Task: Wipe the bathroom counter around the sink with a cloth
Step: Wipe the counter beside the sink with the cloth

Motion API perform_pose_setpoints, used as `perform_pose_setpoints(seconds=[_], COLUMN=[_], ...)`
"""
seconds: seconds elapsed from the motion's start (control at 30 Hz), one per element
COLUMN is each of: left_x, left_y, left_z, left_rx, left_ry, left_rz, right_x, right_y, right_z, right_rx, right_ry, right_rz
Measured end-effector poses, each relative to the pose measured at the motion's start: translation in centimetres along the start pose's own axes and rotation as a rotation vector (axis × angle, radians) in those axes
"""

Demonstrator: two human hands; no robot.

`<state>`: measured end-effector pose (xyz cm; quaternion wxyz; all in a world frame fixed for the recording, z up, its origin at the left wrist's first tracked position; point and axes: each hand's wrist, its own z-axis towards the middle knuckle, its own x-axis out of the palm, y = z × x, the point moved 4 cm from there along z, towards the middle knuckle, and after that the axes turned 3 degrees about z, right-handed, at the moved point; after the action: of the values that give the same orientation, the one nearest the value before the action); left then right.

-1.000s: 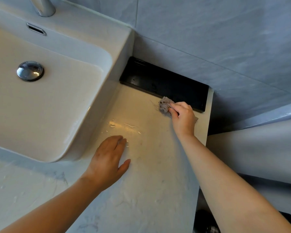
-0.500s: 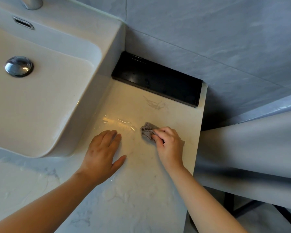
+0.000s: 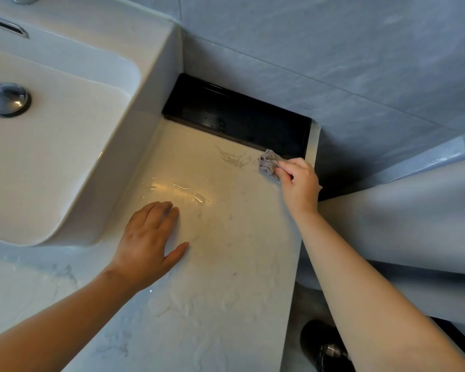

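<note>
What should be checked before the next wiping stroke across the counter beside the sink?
1. Cloth held: ok, right hand pinches the grey cloth.
2. Cloth on counter: ok, pressed at the far right corner beside the black tray.
3. Water left: not ok, a puddle shines ahead of the left hand.
4. Smear near the tray: not ok, visible.
5. Left hand: ok, flat on the counter, empty.
6. Path clear: ok, nothing stands between cloth and puddle.

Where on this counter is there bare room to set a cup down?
Free: the pale marble counter between the left hand and its right edge. Crowded: the back, with the black tray and the right hand wiping with a grey cloth.
</note>
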<state>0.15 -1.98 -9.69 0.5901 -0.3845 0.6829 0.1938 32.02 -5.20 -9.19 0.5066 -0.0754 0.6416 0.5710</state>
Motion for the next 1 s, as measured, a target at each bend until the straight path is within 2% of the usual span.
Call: perform_pose_setpoints(seconds=[0.1,0.3,0.53,0.63,0.73,0.9,1.0], left_x=[0.0,0.1,-0.5,-0.4,-0.1,0.3,0.4], left_y=[-0.1,-0.3,-1.9,-2.9,-3.6,-4.0,-3.8], left_z=[0.0,0.1,-0.3,-1.2,-2.2,-3.2,-3.5], left_rx=[0.001,-0.003,-0.062,-0.054,-0.008,0.006,0.014], left_ry=[0.002,0.011,0.032,0.032,0.042,0.039,0.033], left_rz=[0.005,0.019,0.044,-0.002,-0.052,-0.042,-0.015], right_x=[0.4,0.5,-0.6,-2.7,-4.9,-3.4,-2.0], right_y=[0.5,1.8,2.4,2.5,1.9,-1.3,-2.1], right_z=[-1.5,-6.6,-11.3,-9.0,-4.0,0.7,-0.2], right_rx=[0.009,-0.024,0.006,0.070,0.027,-0.004,0.023], right_ry=[-0.045,-0.016,0.188,0.117,-0.027,0.053,-0.002], right_rz=[0.014,0.014,0.088,0.178,0.128,-0.010,0.012])
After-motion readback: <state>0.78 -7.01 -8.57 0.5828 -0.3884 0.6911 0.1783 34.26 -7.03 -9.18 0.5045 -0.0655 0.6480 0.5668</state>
